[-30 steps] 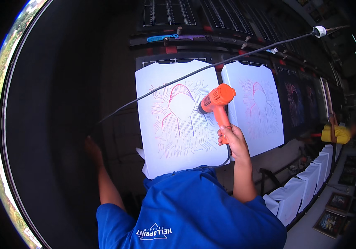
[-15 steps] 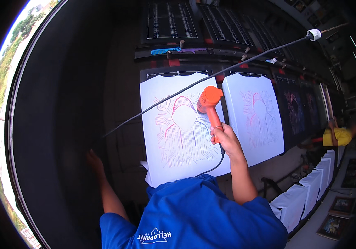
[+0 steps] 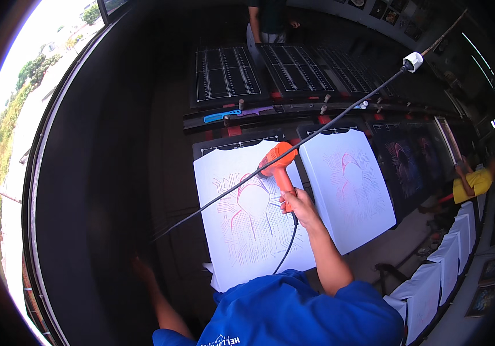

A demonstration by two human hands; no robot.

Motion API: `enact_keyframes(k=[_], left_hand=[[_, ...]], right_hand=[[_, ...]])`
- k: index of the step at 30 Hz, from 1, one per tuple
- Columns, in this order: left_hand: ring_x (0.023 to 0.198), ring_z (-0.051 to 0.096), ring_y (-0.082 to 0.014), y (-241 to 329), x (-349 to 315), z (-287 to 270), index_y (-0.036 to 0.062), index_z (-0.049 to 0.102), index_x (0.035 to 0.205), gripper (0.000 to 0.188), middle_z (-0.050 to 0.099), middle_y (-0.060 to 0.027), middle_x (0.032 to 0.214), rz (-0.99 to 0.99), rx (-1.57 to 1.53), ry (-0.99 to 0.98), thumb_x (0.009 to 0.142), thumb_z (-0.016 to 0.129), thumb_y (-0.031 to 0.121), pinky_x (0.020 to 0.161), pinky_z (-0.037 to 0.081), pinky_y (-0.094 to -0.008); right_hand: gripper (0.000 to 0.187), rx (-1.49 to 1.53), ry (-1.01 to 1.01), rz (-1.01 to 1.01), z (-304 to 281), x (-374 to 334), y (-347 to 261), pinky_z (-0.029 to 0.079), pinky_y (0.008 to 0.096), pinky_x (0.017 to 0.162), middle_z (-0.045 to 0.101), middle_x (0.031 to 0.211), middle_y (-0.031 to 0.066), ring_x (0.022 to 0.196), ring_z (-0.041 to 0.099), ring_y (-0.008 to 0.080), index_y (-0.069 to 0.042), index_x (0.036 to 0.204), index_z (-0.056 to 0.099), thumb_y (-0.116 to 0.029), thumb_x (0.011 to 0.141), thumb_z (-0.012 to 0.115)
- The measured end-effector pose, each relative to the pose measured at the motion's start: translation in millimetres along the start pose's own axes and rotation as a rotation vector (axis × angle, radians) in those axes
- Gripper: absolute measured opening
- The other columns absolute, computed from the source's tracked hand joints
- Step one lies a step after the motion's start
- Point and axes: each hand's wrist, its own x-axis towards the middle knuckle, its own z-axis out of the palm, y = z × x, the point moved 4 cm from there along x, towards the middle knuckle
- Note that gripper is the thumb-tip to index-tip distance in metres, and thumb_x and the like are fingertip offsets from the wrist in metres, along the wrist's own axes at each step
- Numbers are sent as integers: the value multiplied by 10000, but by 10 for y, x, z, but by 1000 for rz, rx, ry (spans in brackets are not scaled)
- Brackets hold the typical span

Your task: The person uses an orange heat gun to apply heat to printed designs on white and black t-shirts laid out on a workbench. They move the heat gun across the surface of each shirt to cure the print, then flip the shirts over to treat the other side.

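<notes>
My right hand point(image 3: 298, 206) is wrapped around the handle of an orange heat gun point(image 3: 282, 177). Its dark nozzle points left, over the upper part of a white T-shirt point(image 3: 213, 173) laid flat on a dark board. A hooded figure with circuit-like lines is printed on this shirt in red and dark tones. From the handle a dark cord point(image 3: 287, 249) runs down toward my blue shirt. My left hand point(image 3: 141, 266) is low at the left, off the white shirt, in deep shadow; its fingers cannot be made out.
A second printed white shirt point(image 3: 362, 196) lies to the right. A dark cable point(image 3: 339, 119) with a white fitting point(image 3: 413, 61) crosses above. Beyond are dark boards point(image 3: 227, 72) and a blue squeegee-like tool point(image 3: 222, 116). One person point(image 3: 273, 20) stands behind, another in yellow point(image 3: 473, 184) at right.
The view has tilted up, showing a person at the back. My right hand has moved the heat gun left, nearer the top of the print. My left hand remains at the left.
</notes>
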Motion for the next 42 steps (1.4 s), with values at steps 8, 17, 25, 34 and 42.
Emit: enact_keyframes(k=[8,17,25,34,42], left_hand=[[1261,463,-385,820,-376,-401,-63,475,1319,402,500,-259,1335,-104,157,-60,1021,388,193,1085,343,-426],[1091,542,-433,596,-645,-431,-81,538,1198,431,568,-292,1173,-114,293,-29,1014,413,288,961,419,-477],[956,570,-435,412,-828,-349,-58,595,1086,391,606,-275,1012,-51,501,17,1014,403,275,854,453,-487],[979,575,-448,328,-1276,-197,-101,575,1111,416,606,-303,1039,25,356,257,1021,384,257,884,453,-478],[981,594,-422,786,-1820,474,-119,571,1092,426,612,-301,1063,-283,-53,183,1022,382,257,890,456,-463]], right_hand=[[304,-18,96,-108,130,230,127,501,269,581,594,807,57,670,608,127,16,985,567,-265,894,637],[358,87,-69,-68,349,293,226,529,268,615,592,829,43,683,608,124,13,1005,574,-320,891,642],[352,78,-190,-65,447,11,169,528,267,601,582,846,58,682,601,122,26,1008,553,-300,906,637],[320,217,-385,5,105,-721,266,524,279,635,580,843,58,682,600,125,11,1010,548,-272,904,652],[333,214,-105,-122,-1744,-2069,427,512,280,639,585,850,45,698,595,115,-14,1046,531,-270,890,676]])
